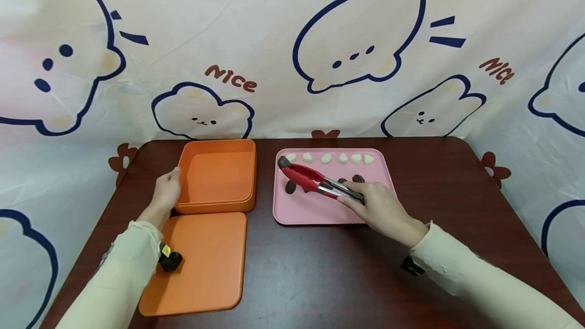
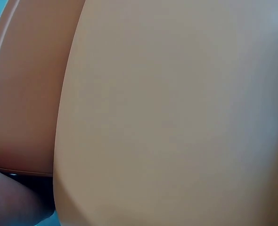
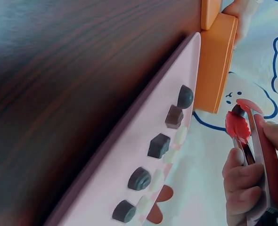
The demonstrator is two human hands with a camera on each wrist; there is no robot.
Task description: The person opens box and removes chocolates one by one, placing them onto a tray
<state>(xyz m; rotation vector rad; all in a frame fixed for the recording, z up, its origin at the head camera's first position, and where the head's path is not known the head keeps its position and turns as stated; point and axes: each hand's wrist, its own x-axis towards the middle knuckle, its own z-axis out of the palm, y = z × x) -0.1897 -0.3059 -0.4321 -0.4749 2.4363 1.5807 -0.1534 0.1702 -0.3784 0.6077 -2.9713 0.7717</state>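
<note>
My right hand (image 1: 381, 207) grips a pair of red-tipped metal tongs (image 1: 320, 179) over the pink tray (image 1: 315, 212). A dark chocolate (image 1: 284, 162) is pinched between the tong tips, lifted above the tray in the right wrist view. Several dark chocolates (image 3: 159, 145) stay in a row on the tray, partly hidden by the tongs and hand in the head view. Behind them runs a row of white chocolates (image 1: 326, 158). My left hand (image 1: 165, 192) holds the left side of the orange box (image 1: 254, 176), whose visible floor is bare.
An orange lid (image 1: 205, 263) lies flat in front of the box, under my left forearm. Dark wooden tabletop (image 1: 320, 273) spans the area in front of the tray. A patterned cloth (image 1: 274, 39) hangs behind and along both sides of the table.
</note>
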